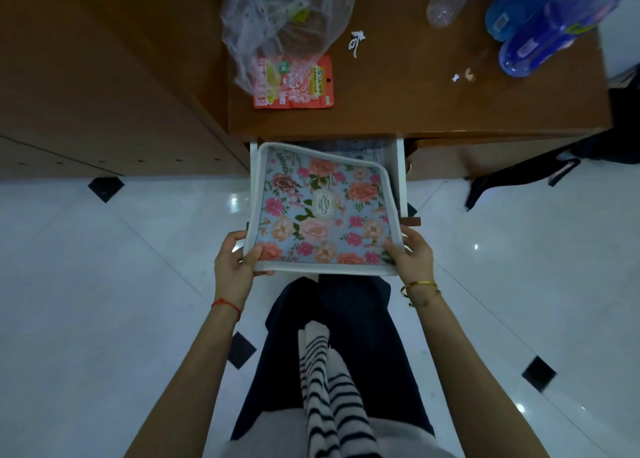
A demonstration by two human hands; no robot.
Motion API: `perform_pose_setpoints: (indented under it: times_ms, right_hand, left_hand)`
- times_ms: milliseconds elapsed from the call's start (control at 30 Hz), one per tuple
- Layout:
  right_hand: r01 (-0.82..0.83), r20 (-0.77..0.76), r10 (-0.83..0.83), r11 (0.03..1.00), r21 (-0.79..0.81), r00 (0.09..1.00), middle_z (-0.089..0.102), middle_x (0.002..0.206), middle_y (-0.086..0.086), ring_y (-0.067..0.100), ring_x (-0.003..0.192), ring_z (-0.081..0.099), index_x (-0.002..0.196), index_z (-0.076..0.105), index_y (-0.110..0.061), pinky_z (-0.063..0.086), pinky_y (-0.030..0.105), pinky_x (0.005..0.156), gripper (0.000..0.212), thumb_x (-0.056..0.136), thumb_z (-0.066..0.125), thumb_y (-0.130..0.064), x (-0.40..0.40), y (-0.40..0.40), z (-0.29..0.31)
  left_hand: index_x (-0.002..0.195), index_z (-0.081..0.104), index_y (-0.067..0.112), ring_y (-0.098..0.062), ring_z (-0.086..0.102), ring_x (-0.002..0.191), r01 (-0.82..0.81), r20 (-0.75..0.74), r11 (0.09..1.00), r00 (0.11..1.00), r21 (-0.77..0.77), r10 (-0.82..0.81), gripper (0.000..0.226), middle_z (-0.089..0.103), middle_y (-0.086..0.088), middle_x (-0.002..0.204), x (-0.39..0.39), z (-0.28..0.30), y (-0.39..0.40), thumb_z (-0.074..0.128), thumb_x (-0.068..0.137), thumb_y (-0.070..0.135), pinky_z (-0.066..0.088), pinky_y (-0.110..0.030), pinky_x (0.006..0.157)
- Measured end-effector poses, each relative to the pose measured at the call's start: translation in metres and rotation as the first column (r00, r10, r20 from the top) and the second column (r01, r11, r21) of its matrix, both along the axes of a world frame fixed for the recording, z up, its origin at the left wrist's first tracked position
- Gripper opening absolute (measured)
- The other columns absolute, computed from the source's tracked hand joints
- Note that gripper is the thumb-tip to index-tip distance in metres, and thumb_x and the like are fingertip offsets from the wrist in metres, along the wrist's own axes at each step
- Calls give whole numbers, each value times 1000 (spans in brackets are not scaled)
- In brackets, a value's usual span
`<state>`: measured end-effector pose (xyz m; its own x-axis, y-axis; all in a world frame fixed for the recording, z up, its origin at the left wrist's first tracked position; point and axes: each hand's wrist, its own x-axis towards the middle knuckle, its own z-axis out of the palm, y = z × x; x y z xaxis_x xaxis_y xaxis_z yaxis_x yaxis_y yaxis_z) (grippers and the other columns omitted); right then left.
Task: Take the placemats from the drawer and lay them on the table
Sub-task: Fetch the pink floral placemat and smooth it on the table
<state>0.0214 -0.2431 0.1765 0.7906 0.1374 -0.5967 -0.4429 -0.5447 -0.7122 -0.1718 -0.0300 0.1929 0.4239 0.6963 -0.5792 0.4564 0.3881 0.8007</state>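
Observation:
A floral placemat (322, 208) with a pale blue ground, pink and orange flowers and a white border hangs over the open white drawer (401, 166). My left hand (235, 260) grips its near left corner and my right hand (412, 253) grips its near right corner. Under its far edge a darker patterned piece (363, 147) shows inside the drawer. The brown table (415, 90) lies just beyond the drawer.
On the table are a clear plastic bag (277, 24), a red snack packet (304, 83), an empty clear bottle (446, 0), two blue bottles (540, 31) and small scraps (356, 42). A brown cabinet (104, 76) stands left. A dark bag strap (519, 173) lies on the white tile floor at right.

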Motion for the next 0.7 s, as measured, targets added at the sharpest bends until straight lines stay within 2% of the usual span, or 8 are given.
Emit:
perform_pose_setpoints:
  times_ms: [67, 167, 300, 367, 467, 533, 633, 700]
  right_hand:
    - [-17, 23, 16, 1000, 16, 1000, 58, 112, 19, 21, 87, 60, 124, 50, 0, 52, 11, 65, 43, 84, 64, 1, -6, -6, 21]
    - [-40, 63, 37, 998, 40, 997, 55, 112, 16, 5, 84, 57, 124, 46, 4, 51, 8, 66, 41, 86, 60, 4, -16, -16, 62]
    - [-102, 140, 84, 987, 125, 987, 56, 109, 14, 14, 91, 60, 115, 45, 0, 56, 32, 82, 31, 87, 58, 5, -31, -32, 130]
    - [-129, 171, 94, 969, 209, 981, 57, 109, 17, 20, 93, 63, 112, 43, -6, 57, 27, 75, 29, 89, 56, 4, -39, -39, 169]
    - [-155, 220, 92, 945, 287, 971, 59, 108, 19, 11, 89, 66, 112, 41, -10, 54, 18, 71, 29, 90, 55, 3, -51, -47, 226]
    - [-170, 252, 92, 936, 308, 963, 61, 109, 20, 12, 90, 66, 113, 40, -11, 56, 24, 75, 30, 90, 55, 2, -61, -53, 257]
    - [-204, 304, 109, 931, 302, 947, 64, 105, 20, 27, 91, 67, 115, 41, -11, 57, 43, 81, 31, 91, 57, -3, -74, -66, 294]
    - [-223, 332, 118, 928, 297, 936, 66, 102, 17, 28, 89, 67, 116, 42, -14, 56, 48, 80, 31, 90, 58, -7, -82, -74, 312]
  left_hand:
    - [118, 52, 2, -31, 71, 90, 36, -6, 999, 999, 25, -35, 24, 68, -23, 107, -6, 20, -6, 57, 94, 3, 60, -37, 61]
    - [116, 51, 1, -26, 72, 87, 50, 10, 998, 999, 48, -51, 22, 69, -22, 104, -15, 59, -15, 56, 95, 2, 61, -37, 61]
    - [113, 52, 6, -24, 71, 91, 46, 43, 994, 998, 97, -50, 20, 70, -13, 102, -30, 126, -27, 59, 94, 5, 61, -35, 67]
    - [113, 52, 7, -21, 71, 92, 59, 55, 990, 996, 129, -67, 21, 71, -9, 102, -40, 162, -31, 60, 94, 7, 61, -35, 70]
    - [117, 49, 4, -20, 71, 92, 81, 84, 984, 992, 158, -95, 25, 71, -12, 103, -55, 215, -38, 59, 94, 7, 60, -32, 69]
    - [118, 47, 3, -20, 71, 93, 93, 104, 980, 988, 175, -113, 27, 70, -12, 104, -64, 247, -42, 59, 94, 7, 59, -31, 70]
    - [118, 46, 1, -20, 71, 94, 118, 133, 972, 980, 201, -147, 28, 71, -11, 105, -78, 286, -49, 58, 94, 6, 59, -32, 77]
    - [119, 45, 1, -19, 71, 95, 128, 146, 971, 976, 204, -160, 27, 70, -13, 106, -87, 305, -55, 57, 95, 5, 58, -31, 81]
